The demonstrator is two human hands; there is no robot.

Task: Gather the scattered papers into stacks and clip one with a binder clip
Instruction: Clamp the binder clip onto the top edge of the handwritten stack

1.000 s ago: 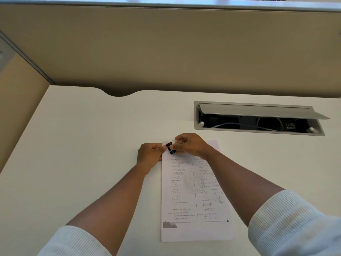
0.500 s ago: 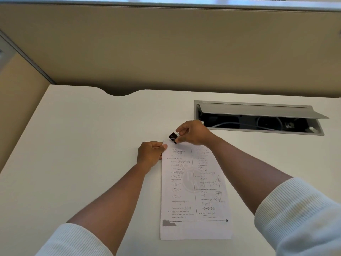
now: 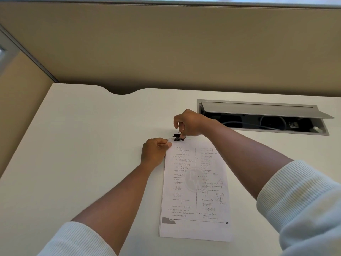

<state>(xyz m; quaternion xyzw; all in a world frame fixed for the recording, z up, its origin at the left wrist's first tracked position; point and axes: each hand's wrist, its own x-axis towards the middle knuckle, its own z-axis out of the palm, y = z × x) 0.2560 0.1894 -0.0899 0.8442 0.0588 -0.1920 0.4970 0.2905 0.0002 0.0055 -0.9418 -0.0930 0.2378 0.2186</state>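
A stack of printed maths papers (image 3: 195, 191) lies lengthwise on the white desk (image 3: 83, 145), its far edge towards the partition. My left hand (image 3: 154, 151) pinches the stack's far left corner. A small black binder clip (image 3: 178, 137) sits at the far edge of the stack, close to that corner. My right hand (image 3: 191, 122) is just beyond the edge and pinches the clip's wire handles from above. Whether the clip's jaws are closed over the sheets I cannot tell.
An open cable hatch (image 3: 262, 117) with a raised grey lid and wires inside is sunk in the desk, right of my right hand. A beige partition (image 3: 166, 48) runs along the back and left. The desk's far edge has a curved notch (image 3: 121, 91).
My right hand drew the clip back off the sheet's top, past the far edge, and now holds it at that edge by its handles. My left hand stayed on the corner.
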